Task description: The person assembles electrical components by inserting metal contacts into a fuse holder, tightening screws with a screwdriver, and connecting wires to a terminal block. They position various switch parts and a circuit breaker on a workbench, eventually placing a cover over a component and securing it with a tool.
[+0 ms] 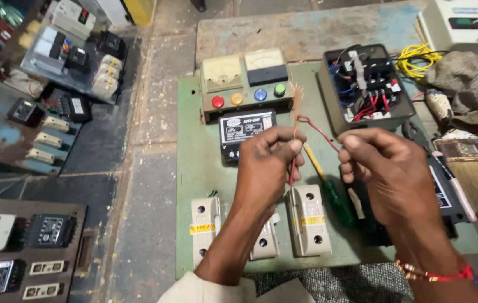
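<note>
My left hand (267, 163) pinches a thin red wire (313, 126) whose bare copper strands (295, 98) fan upward above my fingers. My right hand (387, 171) grips the same wire's other part; the wire loops between both hands. Both hover over a green panel board (191, 168). Below them lie a green-handled screwdriver (334, 199) and cream fuse holders (306, 219). A black relay unit (244, 129) sits just behind my left hand.
A meter box with coloured buttons (244, 84) stands at the board's back. An open grey starter box (365, 84) with red and blue wiring sits at the right rear, yellow wire (415, 59) beyond it. Other switch panels (54, 73) lie on the floor to the left.
</note>
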